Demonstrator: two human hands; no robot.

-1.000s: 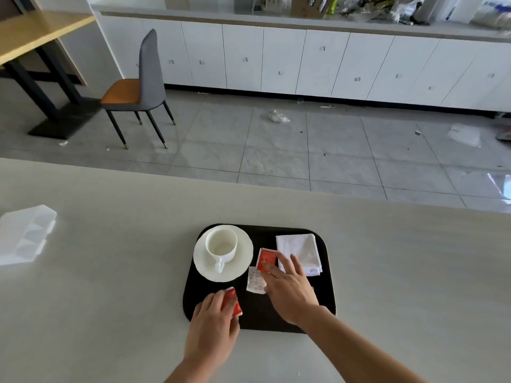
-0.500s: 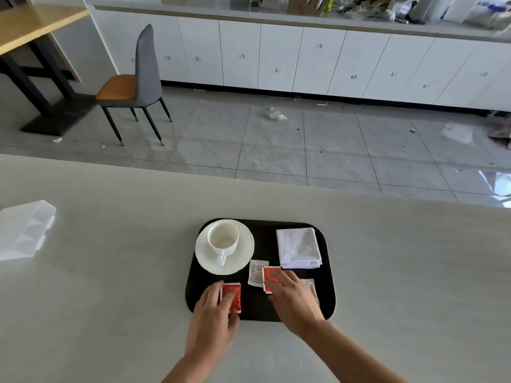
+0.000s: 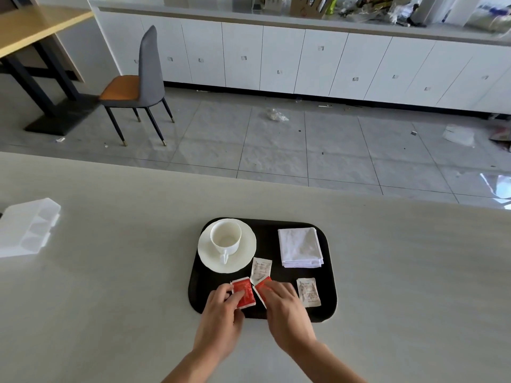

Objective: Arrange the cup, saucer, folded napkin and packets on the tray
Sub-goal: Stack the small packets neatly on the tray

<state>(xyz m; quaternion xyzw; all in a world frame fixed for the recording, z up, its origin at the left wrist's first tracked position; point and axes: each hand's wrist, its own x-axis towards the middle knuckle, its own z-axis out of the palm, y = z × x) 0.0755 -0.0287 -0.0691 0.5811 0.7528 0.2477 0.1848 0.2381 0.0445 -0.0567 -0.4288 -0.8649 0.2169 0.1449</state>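
Red packets: left grip (image 3: pixel 221 308) clamped on one (image 3: pixel 244 293), right grip (image 3: pixel 282 302) pressing the other (image 3: pixel 262 289), closure unclear. Both on tray (image 3: pixel 329 299), corners touching, long axes splayed away from me.

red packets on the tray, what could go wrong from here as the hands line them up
1. The right red packet touches the white packet leaning toward the saucer; sliding it may drag that packet askew.
2. The left hand and right hand work at the near edge of the tray; a push could shift the tray or jolt the cup.
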